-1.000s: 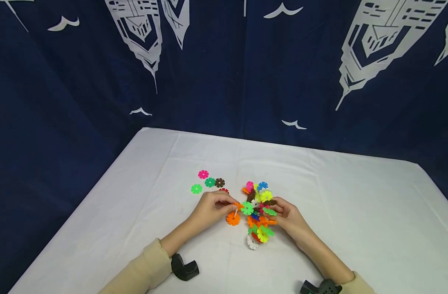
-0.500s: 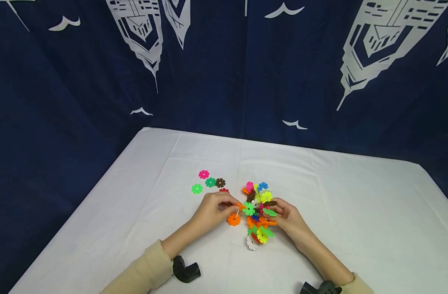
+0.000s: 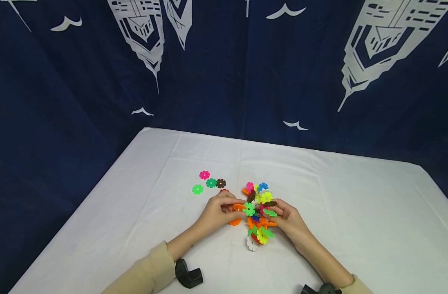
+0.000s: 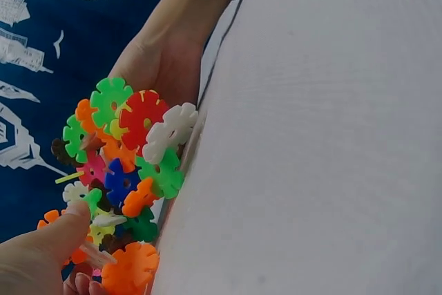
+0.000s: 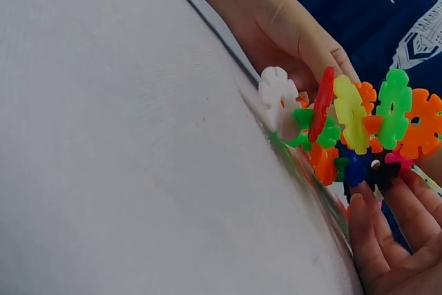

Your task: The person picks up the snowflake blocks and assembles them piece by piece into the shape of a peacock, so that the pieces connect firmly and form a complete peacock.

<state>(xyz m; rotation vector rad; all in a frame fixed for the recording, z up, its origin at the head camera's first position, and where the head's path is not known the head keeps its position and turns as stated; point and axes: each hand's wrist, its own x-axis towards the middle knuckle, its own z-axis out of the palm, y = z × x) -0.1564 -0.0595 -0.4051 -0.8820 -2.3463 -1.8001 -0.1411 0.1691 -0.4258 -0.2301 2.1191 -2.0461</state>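
In the head view, a cluster of interlocked plastic snowflake discs (image 3: 262, 236) in many colours stands between the two hands. My left hand (image 3: 216, 211) reaches its left side, with thumb and forefinger pinching at a light green disc (image 3: 249, 209). Two orange discs (image 3: 238, 207) sit under and between these fingers, partly hidden. The left wrist view shows the left thumb (image 4: 72, 222) pressed against the cluster, above a large orange disc (image 4: 131, 267). My right hand (image 3: 290, 218) holds the cluster from its right side; its fingers (image 5: 400, 219) touch the discs from below in the right wrist view.
Loose discs lie beyond the left hand: a pink disc (image 3: 204, 174), a light green disc (image 3: 197, 189), a teal disc (image 3: 211, 183) and a brown disc (image 3: 220, 183). A red one is half hidden. White cloth (image 3: 356, 204) covers the table; a dark blue curtain (image 3: 216, 94) hangs behind.
My left hand has moved slightly right, bringing its fingertips to the light green disc and covering more of the orange discs. The right hand keeps its hold on the cluster.
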